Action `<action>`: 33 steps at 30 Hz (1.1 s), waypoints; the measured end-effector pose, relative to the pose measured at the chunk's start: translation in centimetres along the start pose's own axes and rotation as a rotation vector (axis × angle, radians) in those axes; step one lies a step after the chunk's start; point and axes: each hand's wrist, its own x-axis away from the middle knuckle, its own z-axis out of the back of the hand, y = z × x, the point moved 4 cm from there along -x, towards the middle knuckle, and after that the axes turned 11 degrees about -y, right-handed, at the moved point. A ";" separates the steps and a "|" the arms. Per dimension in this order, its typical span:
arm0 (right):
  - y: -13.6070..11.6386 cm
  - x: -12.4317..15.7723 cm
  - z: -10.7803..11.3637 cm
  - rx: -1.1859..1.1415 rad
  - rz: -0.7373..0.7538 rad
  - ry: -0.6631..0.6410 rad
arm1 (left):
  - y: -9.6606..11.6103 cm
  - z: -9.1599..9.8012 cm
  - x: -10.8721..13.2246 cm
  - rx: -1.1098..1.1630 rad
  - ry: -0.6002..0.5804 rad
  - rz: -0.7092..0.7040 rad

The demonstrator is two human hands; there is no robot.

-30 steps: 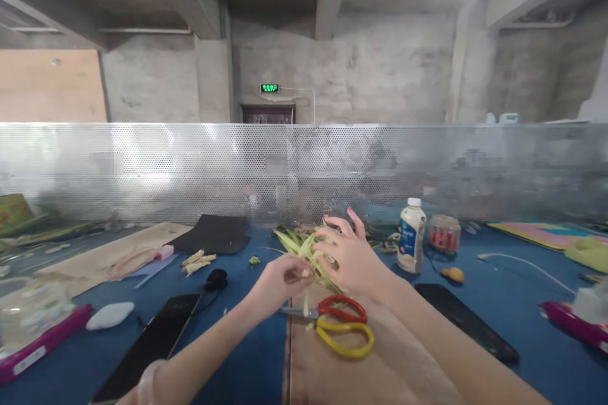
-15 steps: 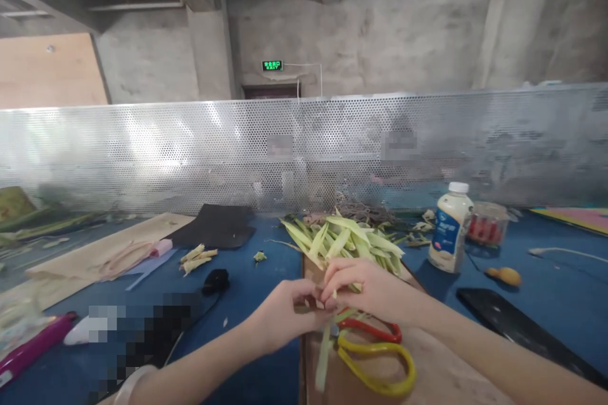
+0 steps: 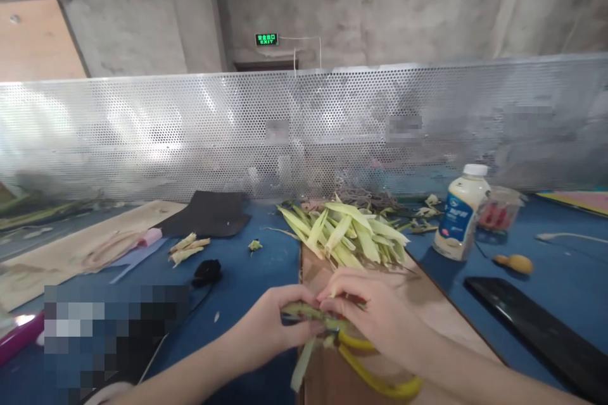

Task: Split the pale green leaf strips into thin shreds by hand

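Note:
My left hand (image 3: 273,332) is closed on a pale green corn husk strip (image 3: 303,364), which hangs below the fingers. Part of the husk also shows between my left thumb and fingers. Against the left fingertips, my right hand (image 3: 368,304) pinches the same husk; its held end is partly covered by the fingers. Under my right hand lie scissors (image 3: 382,386) with a yellow handle loop, their other parts mostly hidden. Beyond both hands, a heap of pale green corn husks (image 3: 349,234) rests on a brown board (image 3: 427,291).
A milk bottle (image 3: 462,212) stands right of the heap, before a clear tub (image 3: 498,209) with red contents. A black phone (image 3: 532,329) and small gourd (image 3: 515,263) lie at right. At left are black sheet (image 3: 206,215) and husk pieces (image 3: 187,248). A perforated metal screen (image 3: 213,139) closes the back.
The view has tipped downward. My hands have turned, and the husk strip's hanging end has shifted left. My right hand now covers the scissors' red handle.

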 end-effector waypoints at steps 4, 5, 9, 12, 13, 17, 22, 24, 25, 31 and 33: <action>0.0 0.1 0.0 -0.018 -0.030 0.032 | -0.2 -0.1 -0.1 0.033 0.019 -0.001; 0.1 0.1 0.0 -0.016 -0.027 0.044 | -0.2 0.0 -0.1 0.036 0.022 -0.005; 0.0 0.1 0.2 0.016 -0.019 0.093 | 0.1 0.1 -0.3 0.058 0.020 -0.017; 0.0 0.2 0.3 0.033 -0.035 0.120 | 0.2 0.0 -0.3 0.081 0.021 -0.033; 0.0 0.3 0.3 0.036 -0.042 0.126 | 0.2 -0.1 -0.4 0.083 0.022 -0.045; 0.1 0.3 0.3 0.033 -0.051 0.142 | -0.6 -0.4 -0.6 0.095 0.031 -0.057; 0.7 0.2 0.3 0.002 -0.069 0.152 | -1.3 -0.5 -0.7 0.123 0.019 -0.017; 1.1 0.1 0.4 0.002 -0.097 0.182 | -1.1 -0.2 -0.6 0.065 0.077 -0.045; 1.3 0.1 0.5 -0.001 -0.105 0.203 | -1.1 0.0 -0.4 0.027 0.144 -0.043; 2.4 0.1 0.4 -0.019 -0.158 0.305 | -1.0 2.0 1.3 -0.362 0.702 -0.085; 2.6 0.3 0.1 -0.013 -0.164 0.315 | -0.6 1.8 1.2 -0.484 0.620 -0.111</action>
